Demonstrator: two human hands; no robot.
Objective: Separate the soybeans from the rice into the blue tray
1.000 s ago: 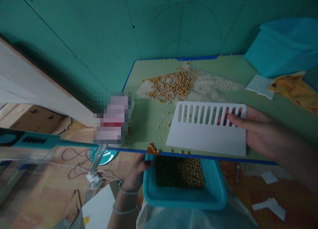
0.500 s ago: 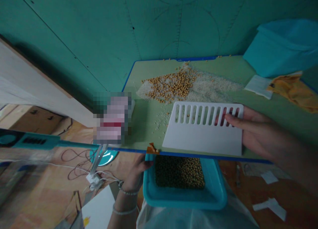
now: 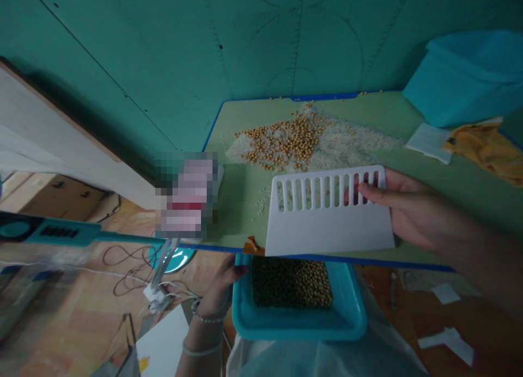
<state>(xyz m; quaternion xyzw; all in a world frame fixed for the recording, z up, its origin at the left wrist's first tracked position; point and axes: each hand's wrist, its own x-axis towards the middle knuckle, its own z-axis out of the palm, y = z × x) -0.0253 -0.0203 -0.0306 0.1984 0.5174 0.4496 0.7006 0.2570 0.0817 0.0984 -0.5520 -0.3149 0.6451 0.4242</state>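
Observation:
My right hand [image 3: 412, 213] is closed on the right end of a white slotted scraper [image 3: 327, 230], with the thumb in front of its slots. The scraper's long lower edge lies along the table's front edge. Below that edge, my left hand [image 3: 224, 281] grips the left rim of a turquoise plastic basin [image 3: 302, 327]; most of its fingers are hidden. Round tan beans [image 3: 312, 279] lie inside the basin, partly shaded. On the green tabletop [image 3: 241, 202] beyond the scraper, soybean-like beans [image 3: 296, 140] are spread among small white grains [image 3: 355, 143].
A turquoise bin [image 3: 461, 88], a folded white cloth [image 3: 429, 143] and an orange cloth [image 3: 482, 143] are at the right. A blurred-out object [image 3: 186, 197] stands on the left edge. Orange tape [image 3: 253, 245] sticks to the front edge. Cables [image 3: 122, 262] trail over the floor.
The scraper has moved left and towards me, with its left end tilting down to the table's front edge. My left hand stays on the basin, which shifts slightly left.

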